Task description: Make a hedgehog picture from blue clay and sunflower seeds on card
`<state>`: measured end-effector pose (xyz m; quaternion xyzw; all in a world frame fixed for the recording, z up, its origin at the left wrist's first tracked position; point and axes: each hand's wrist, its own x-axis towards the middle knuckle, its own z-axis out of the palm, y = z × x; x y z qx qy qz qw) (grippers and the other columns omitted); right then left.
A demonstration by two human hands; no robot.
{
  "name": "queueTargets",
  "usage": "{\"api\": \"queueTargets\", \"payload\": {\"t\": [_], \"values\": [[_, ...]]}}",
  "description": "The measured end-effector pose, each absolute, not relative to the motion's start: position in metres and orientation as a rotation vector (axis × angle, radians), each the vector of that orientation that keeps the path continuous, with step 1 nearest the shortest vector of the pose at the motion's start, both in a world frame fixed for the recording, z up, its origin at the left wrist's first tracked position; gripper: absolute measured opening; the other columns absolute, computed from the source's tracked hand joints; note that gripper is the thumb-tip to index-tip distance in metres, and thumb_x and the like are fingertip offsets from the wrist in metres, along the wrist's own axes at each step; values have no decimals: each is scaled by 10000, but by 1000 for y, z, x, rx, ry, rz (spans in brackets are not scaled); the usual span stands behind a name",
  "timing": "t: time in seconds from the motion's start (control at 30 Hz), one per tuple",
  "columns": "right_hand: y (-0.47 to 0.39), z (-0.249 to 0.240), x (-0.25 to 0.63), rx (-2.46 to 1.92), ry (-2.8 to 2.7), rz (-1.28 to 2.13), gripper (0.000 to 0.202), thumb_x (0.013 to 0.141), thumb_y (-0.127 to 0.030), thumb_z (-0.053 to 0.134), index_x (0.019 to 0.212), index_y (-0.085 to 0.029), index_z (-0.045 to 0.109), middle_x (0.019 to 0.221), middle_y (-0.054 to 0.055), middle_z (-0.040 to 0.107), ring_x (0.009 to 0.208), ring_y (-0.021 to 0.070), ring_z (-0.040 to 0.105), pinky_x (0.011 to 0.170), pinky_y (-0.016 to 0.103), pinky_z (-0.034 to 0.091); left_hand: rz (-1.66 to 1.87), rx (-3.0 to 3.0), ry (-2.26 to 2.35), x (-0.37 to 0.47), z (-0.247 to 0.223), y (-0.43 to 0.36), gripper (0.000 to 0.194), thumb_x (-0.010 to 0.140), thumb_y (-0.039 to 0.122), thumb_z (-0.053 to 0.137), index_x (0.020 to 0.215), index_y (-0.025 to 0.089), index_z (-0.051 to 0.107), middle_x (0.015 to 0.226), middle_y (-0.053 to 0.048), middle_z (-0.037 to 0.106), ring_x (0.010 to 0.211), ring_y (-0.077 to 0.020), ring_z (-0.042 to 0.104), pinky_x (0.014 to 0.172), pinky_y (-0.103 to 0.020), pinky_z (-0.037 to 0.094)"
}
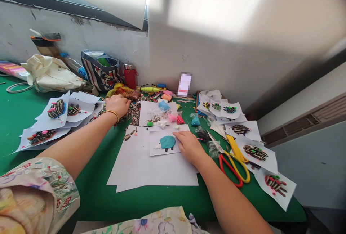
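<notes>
My left hand [118, 105] reaches to the heap of striped sunflower seeds [134, 112]. Its fingers curl down and inward, and whatever they hold is hidden. My right hand [190, 147] lies with fingers stretched over the right edge of a small white card [154, 149], touching it. That card carries a flat hedgehog shape in blue-green clay [168, 142], with a white snout and dark feet. It rests on larger white sheets [129, 172]. Several loose seeds [130, 133] lie left of the card. Bits of coloured clay, such as a blue lump [163, 105], sit behind it.
Finished-looking seed hedgehog cards lie at left [56, 108] and right [255, 152]. Scissors [229, 162] and a yellow cutter [235, 148] are beside my right forearm. A red bottle [130, 77], striped bag [101, 70] and phone [185, 84] stand along the wall.
</notes>
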<state>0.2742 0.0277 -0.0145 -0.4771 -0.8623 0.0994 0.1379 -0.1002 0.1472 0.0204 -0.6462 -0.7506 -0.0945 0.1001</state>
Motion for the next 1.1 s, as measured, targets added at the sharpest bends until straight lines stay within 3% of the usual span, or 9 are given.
{"api": "queueTargets", "payload": {"t": [0.1, 0.3, 0.47, 0.6, 0.77, 0.83, 0.93, 1.1], "values": [[28, -15, 274, -1366, -2487, 270, 574, 830, -57, 455, 1378, -204, 543, 1289, 88, 617, 1198, 237, 508, 1019, 378, 402, -436, -1916, -2222, -94, 21, 160, 423, 916, 402, 376, 1120, 191, 682, 1196, -164, 613, 1044, -324, 582, 880, -428, 422], [27, -14, 273, -1362, -2478, 263, 568, 832, -57, 457, 1372, -204, 553, 1277, 88, 621, 1175, 238, 513, 990, 376, 422, -387, -1841, -2316, -82, 26, 191, 681, 808, 676, 486, 1202, 135, 608, 1227, -228, 600, 1150, -414, 503, 909, -489, 408], [27, -13, 274, -1371, -2479, 251, 562, 841, -59, 462, 1375, -212, 546, 1275, 94, 619, 1169, 239, 516, 976, 384, 428, -485, -1804, -2405, -78, 28, 200, 579, 804, 564, 551, 1170, 121, 623, 1203, -243, 625, 1132, -430, 527, 919, -524, 387], [27, -12, 273, -1360, -2480, 254, 552, 840, -65, 471, 1367, -208, 555, 1266, 94, 621, 1165, 240, 516, 985, 377, 422, -858, -1793, -2322, -53, 32, 187, 520, 878, 514, 496, 1250, 163, 591, 1188, -163, 664, 1080, -346, 589, 897, -441, 433], [26, -9, 271, -1368, -2494, 256, 541, 844, -67, 472, 1359, -202, 565, 1241, 97, 624, 1142, 241, 522, 985, 368, 419, -930, -2535, -1829, 24, 33, 157, 404, 897, 497, 542, 1127, 191, 671, 1034, -82, 725, 945, -239, 652, 862, -338, 480], [25, -9, 271, -1365, -2494, 255, 549, 840, -63, 470, 1364, -203, 561, 1248, 97, 620, 1148, 243, 517, 992, 369, 414, -837, -2706, -1661, 53, 30, 148, 354, 907, 424, 543, 1137, 188, 670, 1075, -89, 714, 1002, -247, 645, 913, -365, 485], [24, -9, 272, -1354, -2496, 253, 565, 834, -61, 471, 1374, -206, 549, 1265, 95, 612, 1159, 244, 508, 997, 372, 412, -836, -2717, -1637, 75, 26, 144, 381, 923, 313, 509, 1255, 155, 609, 1303, -113, 623, 1238, -241, 546, 1057, -370, 428], [24, -10, 273, -1354, -2504, 247, 560, 838, -68, 474, 1376, -207, 547, 1272, 94, 609, 1163, 240, 506, 995, 371, 412, -821, -2554, -1771, 40, 24, 140, 453, 946, 374, 466, 1304, 122, 583, 1426, -158, 522, 1339, -271, 458, 1146, -434, 339]]}}
